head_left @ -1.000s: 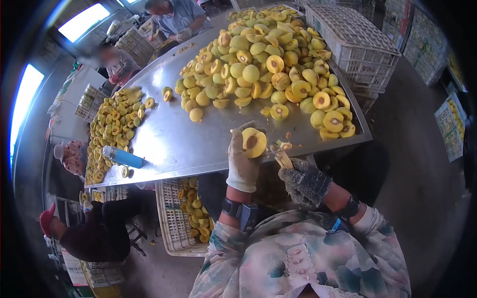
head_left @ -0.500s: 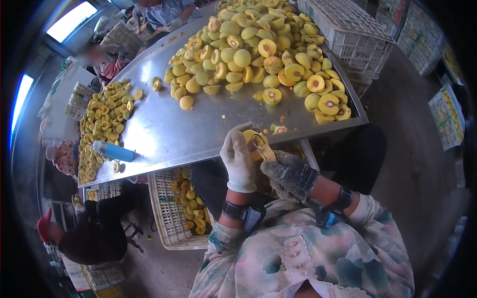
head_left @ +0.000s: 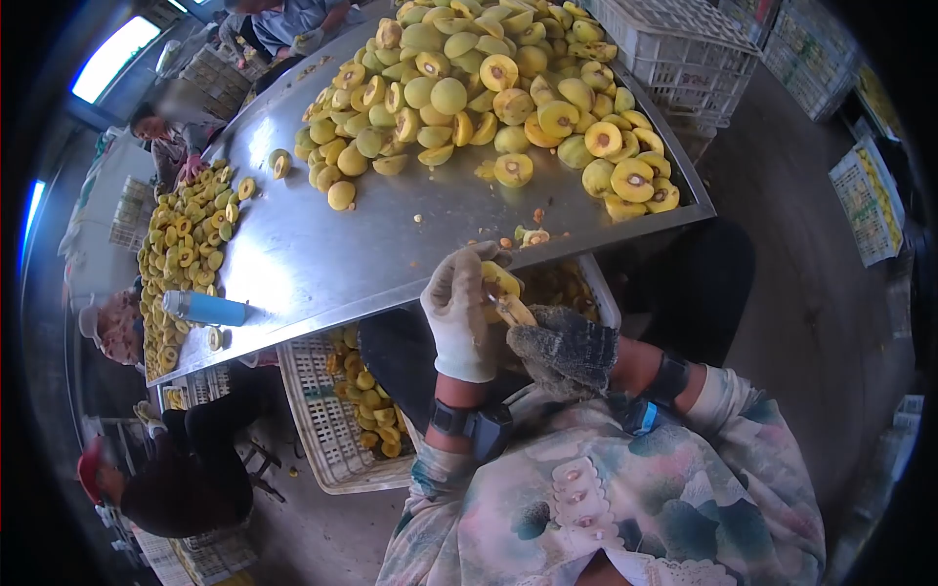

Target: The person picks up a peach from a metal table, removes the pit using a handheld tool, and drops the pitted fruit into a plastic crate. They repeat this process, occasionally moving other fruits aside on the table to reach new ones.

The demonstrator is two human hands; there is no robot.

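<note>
My left hand (head_left: 459, 317), in a white glove, is closed around a yellow peach half (head_left: 502, 279), held cut side towards my right hand just beyond the table's near edge. My right hand (head_left: 569, 352), in a dark grey knitted glove, grips a small pitting knife (head_left: 515, 311) with a tan handle. Its metal end meets the peach half, partly hidden by fruit and fingers. Beyond both hands, a large heap of halved peaches (head_left: 449, 96) covers the far part of the metal table (head_left: 322, 230). Small fruit scraps (head_left: 532, 236) lie near the edge.
A blue bottle (head_left: 205, 308) lies on the table beside a second pile of peach halves (head_left: 181, 244). Below the edge stands a white crate (head_left: 322, 430) holding fruit pieces. Stacked crates (head_left: 684, 59) stand at the right. Several co-workers sit at the left and far side.
The whole view has shifted slightly, so the table and heap appear further left and higher. Both hands keep hold of the peach half and knife, with the handle tilted a little differently.
</note>
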